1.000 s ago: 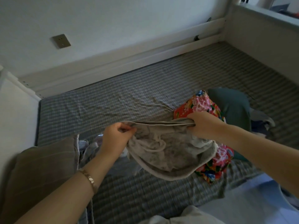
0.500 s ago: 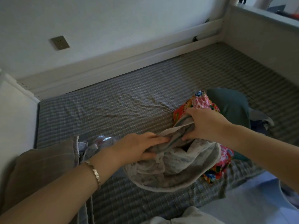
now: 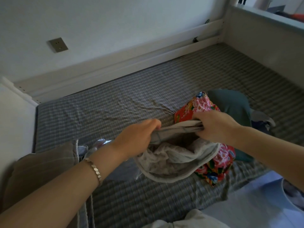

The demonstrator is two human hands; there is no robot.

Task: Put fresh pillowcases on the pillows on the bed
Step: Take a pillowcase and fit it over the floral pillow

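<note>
At the near edge of the bed, a bit of pale cloth (image 3: 189, 219) pokes up from the bottom of the view. At the near left corner lies a brown pillow (image 3: 41, 170) with thin stripes. Just past it sits a small heap of light, shiny stuff (image 3: 98, 143); I cannot tell what it is.

Both arms reach out over the bed. The left wrist wears a gold bracelet (image 3: 94, 168). The left hand (image 3: 136, 139) is curled over the top edge of a grey pillowcase (image 3: 172, 160) and grips it. The right hand (image 3: 213, 125) is closed tight on the same edge, with the cloth bunched up in its fingers. The edge is pulled into a line between the two hands. Below it the pillowcase hangs open like a bag, and you can see its soft, crumpled inside.

The pillowcase is near the right side of the near edge, held just above the checked sheet (image 3: 123, 104). Behind it is a pillow with red flowers (image 3: 215, 163). It shows above the right hand and also below and to the right of the grey cloth. I cannot tell if any of it is inside the pillowcase.

Just past the flower pillow lies a dark green pillow (image 3: 233, 106), touching it. The sheet is wrinkled in the middle of the bed.

At the far edge runs a white bed rail (image 3: 131, 63). A tall panel (image 3: 263, 51) stands at the right end. On the wall above the rail is a socket (image 3: 57, 44).
</note>
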